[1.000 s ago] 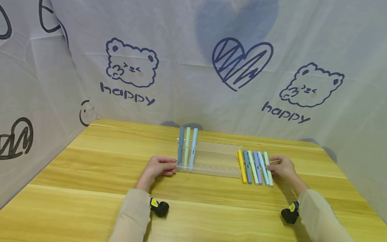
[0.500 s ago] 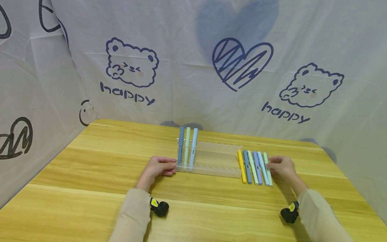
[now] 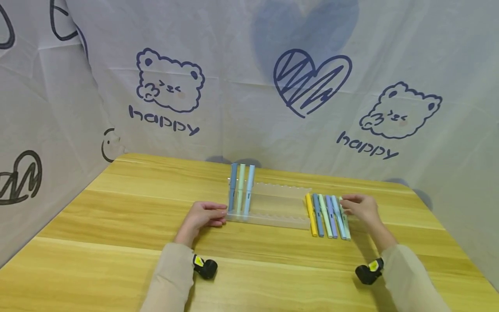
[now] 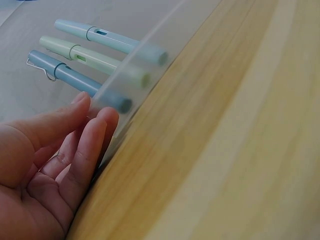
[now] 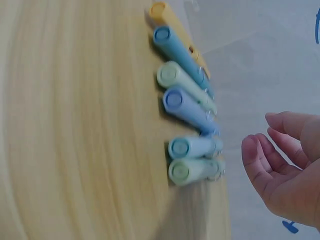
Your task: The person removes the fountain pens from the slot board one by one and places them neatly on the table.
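My left hand point(image 3: 203, 215) pinches the near left corner of a clear, notched pen rack point(image 3: 282, 203) between thumb and fingers. A dark blue pen point(image 4: 79, 80), a pale green pen point(image 4: 95, 60) and a light blue pen point(image 4: 110, 40) lie side by side in the rack's left end. My right hand point(image 3: 362, 210) hovers by the cap end of a pale green pen point(image 3: 346, 229), the rightmost of several lying on the table. In the right wrist view its thumb and fingers stand apart with nothing between them.
Right of the rack, the row also has a yellow pen point(image 3: 311, 214), a dark blue pen point(image 3: 318, 215), another green pen, a purple pen point(image 3: 331, 216) and a light blue pen point(image 3: 338, 218). A printed white cloth point(image 3: 241, 108) hangs behind the wooden table point(image 3: 280, 268).
My right hand has left the side of the rightmost green pen and moved up and slightly left, over its far end. The left hand, rack and pens look unmoved.
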`<state>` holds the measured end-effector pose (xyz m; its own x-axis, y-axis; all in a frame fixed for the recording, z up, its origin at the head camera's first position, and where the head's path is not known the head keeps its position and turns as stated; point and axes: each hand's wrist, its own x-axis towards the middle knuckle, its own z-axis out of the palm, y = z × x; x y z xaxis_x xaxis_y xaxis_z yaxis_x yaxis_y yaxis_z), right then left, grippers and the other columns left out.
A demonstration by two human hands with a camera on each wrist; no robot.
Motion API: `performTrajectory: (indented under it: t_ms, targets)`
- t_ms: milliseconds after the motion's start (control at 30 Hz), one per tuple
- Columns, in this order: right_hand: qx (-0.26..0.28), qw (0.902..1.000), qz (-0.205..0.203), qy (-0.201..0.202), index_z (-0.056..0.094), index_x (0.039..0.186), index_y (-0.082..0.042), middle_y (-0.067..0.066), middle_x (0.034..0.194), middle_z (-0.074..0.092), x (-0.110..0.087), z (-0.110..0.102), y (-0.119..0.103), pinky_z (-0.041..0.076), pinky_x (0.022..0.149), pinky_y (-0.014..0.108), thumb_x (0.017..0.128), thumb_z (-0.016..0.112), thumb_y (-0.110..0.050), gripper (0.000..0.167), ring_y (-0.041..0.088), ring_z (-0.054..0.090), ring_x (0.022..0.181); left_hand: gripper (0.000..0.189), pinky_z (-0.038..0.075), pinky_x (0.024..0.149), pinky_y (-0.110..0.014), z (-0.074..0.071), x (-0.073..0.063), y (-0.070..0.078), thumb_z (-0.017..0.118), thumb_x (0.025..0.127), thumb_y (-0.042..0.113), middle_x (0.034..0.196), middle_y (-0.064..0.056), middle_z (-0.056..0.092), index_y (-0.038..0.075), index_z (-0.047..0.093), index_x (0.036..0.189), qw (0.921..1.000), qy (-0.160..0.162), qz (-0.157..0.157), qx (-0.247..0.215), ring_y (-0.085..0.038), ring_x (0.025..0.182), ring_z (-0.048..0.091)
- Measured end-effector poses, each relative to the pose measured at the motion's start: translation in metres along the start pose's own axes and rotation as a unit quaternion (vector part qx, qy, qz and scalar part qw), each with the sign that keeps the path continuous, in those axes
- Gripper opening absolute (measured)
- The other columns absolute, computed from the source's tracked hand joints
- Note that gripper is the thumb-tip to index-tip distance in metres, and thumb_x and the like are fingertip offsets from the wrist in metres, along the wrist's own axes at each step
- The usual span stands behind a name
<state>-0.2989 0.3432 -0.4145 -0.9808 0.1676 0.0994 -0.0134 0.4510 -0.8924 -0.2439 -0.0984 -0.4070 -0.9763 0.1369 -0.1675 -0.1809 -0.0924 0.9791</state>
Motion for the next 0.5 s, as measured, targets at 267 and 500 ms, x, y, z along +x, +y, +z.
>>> performTrajectory:
  t_ms: [267,500]
  targets:
    - [0.056,0.9984,-0.01,-0.009,0.057,0.102,0.011,0.004,0.077,0.064,0.007,0.016,0.003,0.056,0.06,0.031,0.08,0.068,-0.015,0.036,0.013,0.063,0.063,0.029,0.055,0.055,-0.024,0.001,0.001,0.0,0.059,0.081,-0.008,0.072,-0.013,0.065,-0.018,0.053,0.107,1.0,-0.001,0.0,-0.001,-0.015,0.057,0.062]
    - [0.091,0.9956,-0.006,-0.021,0.056,0.102,0.01,0.007,0.081,0.063,0.002,0.031,-0.012,0.056,0.062,0.03,0.079,0.069,-0.015,0.036,0.014,0.063,0.066,0.028,0.055,0.055,-0.024,0.0,-0.001,0.002,0.059,0.081,-0.008,0.072,-0.013,0.065,-0.018,0.054,0.106,1.0,-0.001,-0.002,-0.006,-0.015,0.057,0.062]
